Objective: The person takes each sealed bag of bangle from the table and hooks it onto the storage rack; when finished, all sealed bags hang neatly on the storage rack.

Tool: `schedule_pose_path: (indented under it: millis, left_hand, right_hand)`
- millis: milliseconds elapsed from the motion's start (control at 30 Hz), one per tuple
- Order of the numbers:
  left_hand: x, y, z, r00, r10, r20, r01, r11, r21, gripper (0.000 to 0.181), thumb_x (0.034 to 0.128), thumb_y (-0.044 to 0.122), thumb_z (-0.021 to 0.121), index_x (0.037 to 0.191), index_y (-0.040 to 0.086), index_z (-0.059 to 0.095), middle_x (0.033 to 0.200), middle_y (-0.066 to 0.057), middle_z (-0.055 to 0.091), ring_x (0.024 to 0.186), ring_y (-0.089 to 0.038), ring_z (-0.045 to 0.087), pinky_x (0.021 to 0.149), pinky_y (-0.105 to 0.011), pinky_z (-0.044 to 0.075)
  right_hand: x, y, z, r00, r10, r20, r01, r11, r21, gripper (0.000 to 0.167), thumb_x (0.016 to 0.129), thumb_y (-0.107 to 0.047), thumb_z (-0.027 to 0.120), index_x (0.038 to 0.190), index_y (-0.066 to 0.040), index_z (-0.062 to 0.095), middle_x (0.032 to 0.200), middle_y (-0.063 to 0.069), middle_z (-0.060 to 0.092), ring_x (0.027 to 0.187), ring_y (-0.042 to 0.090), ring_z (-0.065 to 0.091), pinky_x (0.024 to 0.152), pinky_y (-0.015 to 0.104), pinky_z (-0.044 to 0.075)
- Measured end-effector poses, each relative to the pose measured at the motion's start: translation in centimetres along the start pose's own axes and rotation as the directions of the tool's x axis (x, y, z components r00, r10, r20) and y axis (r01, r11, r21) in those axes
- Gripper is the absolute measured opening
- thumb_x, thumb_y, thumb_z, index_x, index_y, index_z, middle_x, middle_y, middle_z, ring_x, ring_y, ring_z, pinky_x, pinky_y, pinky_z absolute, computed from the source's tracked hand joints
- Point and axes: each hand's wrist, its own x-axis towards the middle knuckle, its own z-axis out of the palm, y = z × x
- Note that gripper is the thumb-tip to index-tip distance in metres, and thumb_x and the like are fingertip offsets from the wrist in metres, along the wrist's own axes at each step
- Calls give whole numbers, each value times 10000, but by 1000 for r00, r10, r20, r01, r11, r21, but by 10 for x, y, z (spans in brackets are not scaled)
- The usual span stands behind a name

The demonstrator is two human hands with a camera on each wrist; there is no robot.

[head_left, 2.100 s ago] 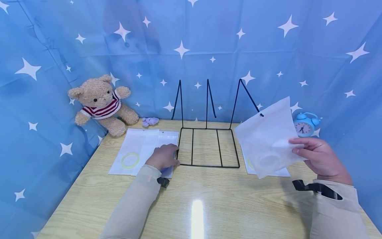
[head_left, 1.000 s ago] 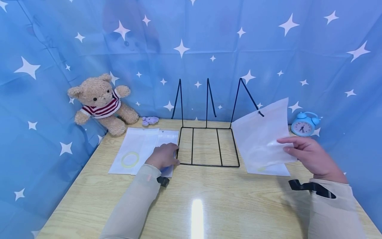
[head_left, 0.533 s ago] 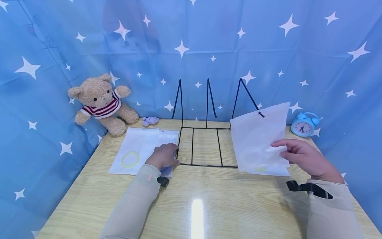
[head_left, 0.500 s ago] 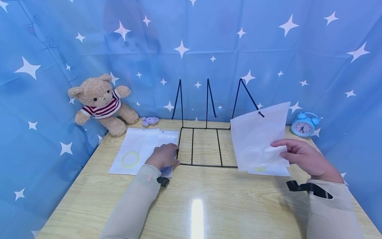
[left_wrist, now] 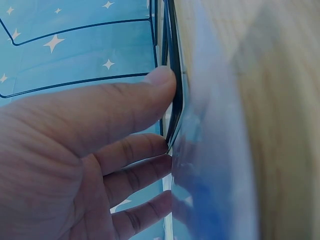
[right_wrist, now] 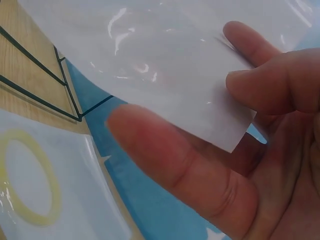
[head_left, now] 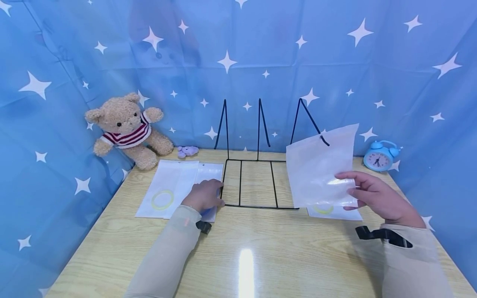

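My right hand pinches the lower right edge of a thin white plastic bag between thumb and fingers. Near the bag's top edge, the tip of the right prong of a black wire rack shows in front of the plastic. At the rack's left side my left hand grips the base wire; in the left wrist view the thumb presses on that dark wire, fingertips beside it. Under the hanging bag lies another white bag with a yellow ring, partly covered.
White bags lie left of the rack, one with a yellow ring, one partly hidden by my left hand. A teddy bear and a small purple toy are at back left. A blue alarm clock stands at right before the starry curtain.
My right hand has moved left with the bag, which swings from slanted to hanging straighter. Its lower edge has risen lately, baring more of the yellow ring beneath. The left hand stays put.
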Motion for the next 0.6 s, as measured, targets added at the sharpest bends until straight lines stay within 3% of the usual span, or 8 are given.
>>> schedule_pose_path:
  millis: [233,600]
  left_hand:
    - [0,0,0,1000,-2,0,2,1000,-4,725,908,342,844,1540,131,559,1568,-94,557,1430,-393,518,1168,-670,370]
    - [2,-2,3,1000,-4,-10,4,1000,-6,722,906,349,844,1540,149,562,1569,-82,557,1428,-378,524,1165,-663,376]
  right_hand:
    - [4,1,6,997,37,-66,-38,999,-20,456,1092,20,498,1544,-42,477,728,13,376,544,315,382,730,451,660]
    - [14,0,17,982,71,-175,-80,996,-46,486,1087,-14,538,1563,-100,493,774,55,424,567,286,455,745,386,659]
